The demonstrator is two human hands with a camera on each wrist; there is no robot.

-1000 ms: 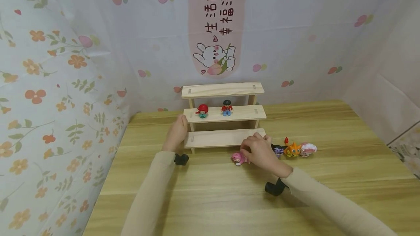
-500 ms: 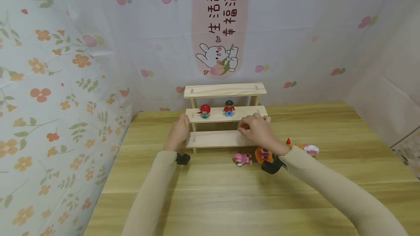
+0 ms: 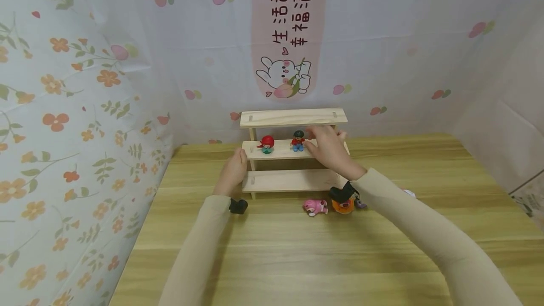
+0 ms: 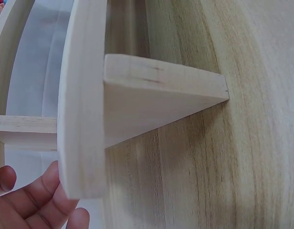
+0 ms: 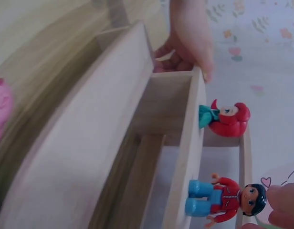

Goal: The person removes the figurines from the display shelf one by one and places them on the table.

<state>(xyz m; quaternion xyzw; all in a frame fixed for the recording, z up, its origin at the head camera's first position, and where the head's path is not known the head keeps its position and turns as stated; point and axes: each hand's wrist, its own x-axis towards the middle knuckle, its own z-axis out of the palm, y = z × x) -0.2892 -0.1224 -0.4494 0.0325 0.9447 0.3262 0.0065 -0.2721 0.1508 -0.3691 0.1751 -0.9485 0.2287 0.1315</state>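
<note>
A small three-step wooden shelf (image 3: 293, 117) stands on the table. My left hand (image 3: 233, 169) grips the left end of its middle board; in the left wrist view, fingertips (image 4: 44, 191) lie against the board's edge. On the middle board stand a red-haired toy figure (image 3: 267, 144) and a dark-haired toy figure (image 3: 298, 141) in a red jacket and blue trousers. My right hand (image 3: 330, 148) is right beside the dark-haired figure, thumb and fingers apart. In the right wrist view its fingertips (image 5: 283, 202) come close to that figure's head (image 5: 254, 199).
A pink toy (image 3: 316, 207) lies on the table before the shelf. Next to it is an orange toy (image 3: 343, 207), partly covered by the right wrist's black camera (image 3: 343, 192). A white toy (image 3: 410, 193) peeks out behind the right sleeve. Patterned cloth (image 3: 204, 60) hangs behind.
My right hand has risen from beside the pink toy, past the lowest board, up to the dark-haired figure. My left hand stays at the shelf's end. The view has shifted slightly.
</note>
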